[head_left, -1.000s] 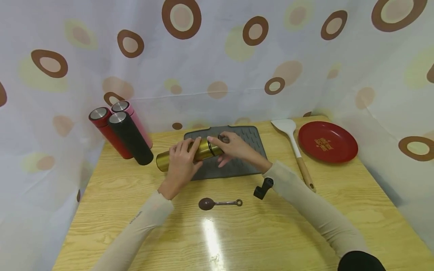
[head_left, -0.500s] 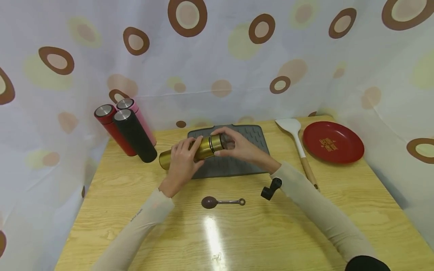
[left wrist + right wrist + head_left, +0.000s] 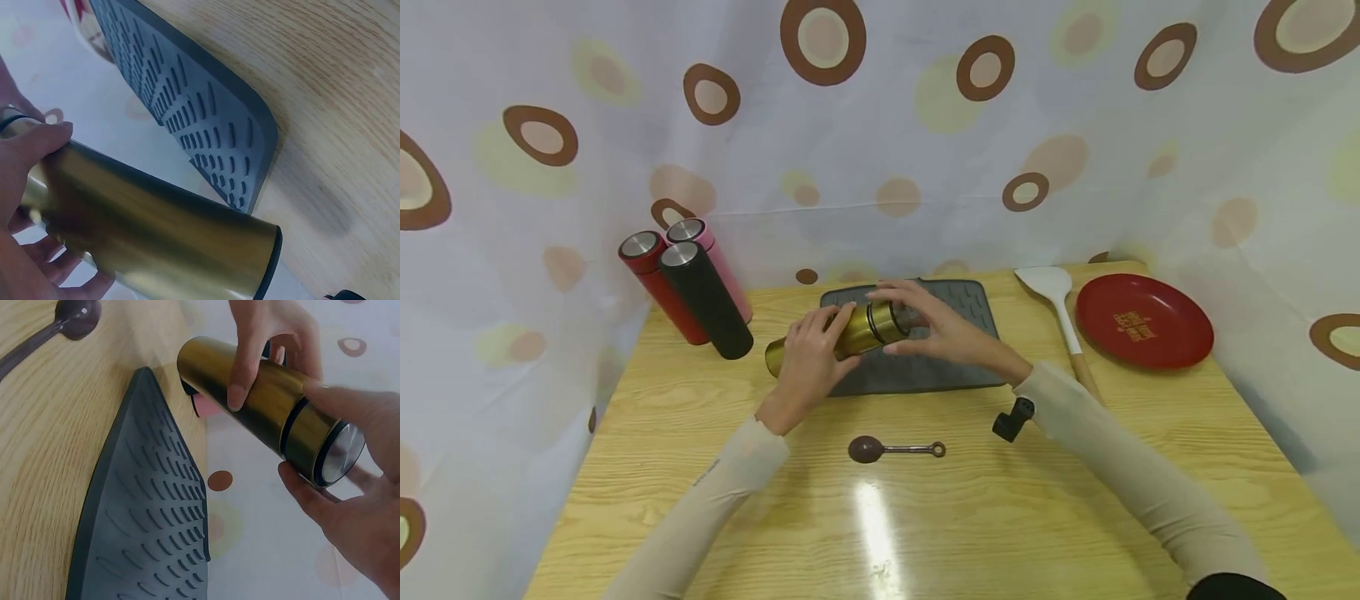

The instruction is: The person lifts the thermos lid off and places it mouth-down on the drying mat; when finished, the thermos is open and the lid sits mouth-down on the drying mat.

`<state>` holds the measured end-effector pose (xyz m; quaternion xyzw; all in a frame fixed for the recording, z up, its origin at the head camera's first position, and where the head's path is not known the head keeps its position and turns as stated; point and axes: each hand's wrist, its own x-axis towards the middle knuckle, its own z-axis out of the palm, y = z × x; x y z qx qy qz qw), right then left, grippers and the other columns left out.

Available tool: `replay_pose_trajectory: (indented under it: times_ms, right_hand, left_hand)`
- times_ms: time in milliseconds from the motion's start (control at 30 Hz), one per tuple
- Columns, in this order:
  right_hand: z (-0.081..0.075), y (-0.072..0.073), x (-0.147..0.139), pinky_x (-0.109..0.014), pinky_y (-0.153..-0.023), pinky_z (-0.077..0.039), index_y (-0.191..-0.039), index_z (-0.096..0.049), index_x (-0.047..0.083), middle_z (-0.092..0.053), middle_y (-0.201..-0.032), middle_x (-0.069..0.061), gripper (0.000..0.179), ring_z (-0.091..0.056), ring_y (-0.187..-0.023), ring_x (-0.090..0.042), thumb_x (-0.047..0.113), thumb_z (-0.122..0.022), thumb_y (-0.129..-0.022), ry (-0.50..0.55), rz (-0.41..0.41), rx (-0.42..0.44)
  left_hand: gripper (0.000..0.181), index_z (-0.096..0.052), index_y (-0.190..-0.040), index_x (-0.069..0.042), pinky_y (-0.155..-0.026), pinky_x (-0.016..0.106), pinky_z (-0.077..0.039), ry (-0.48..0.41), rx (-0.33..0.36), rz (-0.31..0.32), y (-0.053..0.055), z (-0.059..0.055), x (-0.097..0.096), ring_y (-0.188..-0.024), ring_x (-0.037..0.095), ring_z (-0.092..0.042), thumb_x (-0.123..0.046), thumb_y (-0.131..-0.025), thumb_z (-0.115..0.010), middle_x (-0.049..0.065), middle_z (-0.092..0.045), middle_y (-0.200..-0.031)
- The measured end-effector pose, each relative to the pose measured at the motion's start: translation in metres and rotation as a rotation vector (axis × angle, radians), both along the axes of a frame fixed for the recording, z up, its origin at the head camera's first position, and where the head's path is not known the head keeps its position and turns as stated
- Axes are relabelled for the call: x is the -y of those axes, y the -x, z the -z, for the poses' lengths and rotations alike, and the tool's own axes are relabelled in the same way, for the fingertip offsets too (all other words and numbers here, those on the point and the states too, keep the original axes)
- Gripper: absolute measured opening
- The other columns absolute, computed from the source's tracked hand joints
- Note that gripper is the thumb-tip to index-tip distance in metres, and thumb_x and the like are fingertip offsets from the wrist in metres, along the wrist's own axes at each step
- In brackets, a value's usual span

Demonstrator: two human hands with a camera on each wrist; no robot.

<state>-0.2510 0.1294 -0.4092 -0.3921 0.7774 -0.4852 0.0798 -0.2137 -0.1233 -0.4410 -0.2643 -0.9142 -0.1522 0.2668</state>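
A gold thermos [image 3: 853, 333] is held at a slant above the dark grey ridged mat [image 3: 917, 375], its lid end to the right. My left hand [image 3: 808, 354] grips the body, with fingers wrapped over it. My right hand [image 3: 951, 333] is at the lid [image 3: 312, 437], thumb on one side and fingers on the other. In the right wrist view the lid's silver top shows, and the lid sits on the body with a dark ring between them. The base of the thermos [image 3: 187, 231] fills the lower left wrist view, well apart from the mat [image 3: 206, 119].
Red [image 3: 673, 296], black [image 3: 711, 304] and pink [image 3: 726, 275] thermoses stand together at the back left. A brown spoon [image 3: 895, 450] lies in front of the mat. To the right are a white spatula [image 3: 1060, 308] with a wooden handle and a red plate [image 3: 1150, 354].
My right hand has shifted its grasp around the lid, its thumb and fingers now spread wider apart. The left hand keeps hold of the thermos body. The head view has shifted slightly.
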Motion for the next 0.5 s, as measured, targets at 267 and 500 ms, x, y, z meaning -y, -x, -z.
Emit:
replay_pose_trajectory:
  times_ms: [267, 500]
  right_hand:
    - [-0.013, -0.017, 0.006, -0.059, -0.108, -0.049, -0.169, -0.013, 0.022, -0.022, -0.171, -0.014, 0.107, -0.039, -0.149, -0.042, 0.076, -0.062, -0.090, -0.065, 0.233, 0.072]
    - [-0.015, -0.024, 0.010, -0.051, -0.090, -0.060, -0.165, -0.028, 0.012, -0.049, -0.153, -0.021, 0.077, -0.069, -0.116, -0.039, 0.046, -0.061, -0.104, -0.110, 0.384, 0.119]
  left_hand:
    - [0.082, -0.060, -0.144, -0.007, -0.090, 0.058, -0.056, 0.027, -0.022, 0.011, 0.000, 0.001, -0.003, -0.113, 0.040, -0.065, -0.028, -0.074, -0.097, 0.021, -0.066, -0.124]
    - [0.081, -0.060, -0.144, -0.006, -0.090, 0.058, -0.056, 0.020, -0.017, 0.007, -0.001, 0.002, -0.006, -0.112, 0.040, -0.065, -0.027, -0.074, -0.097, 0.021, -0.066, -0.123]
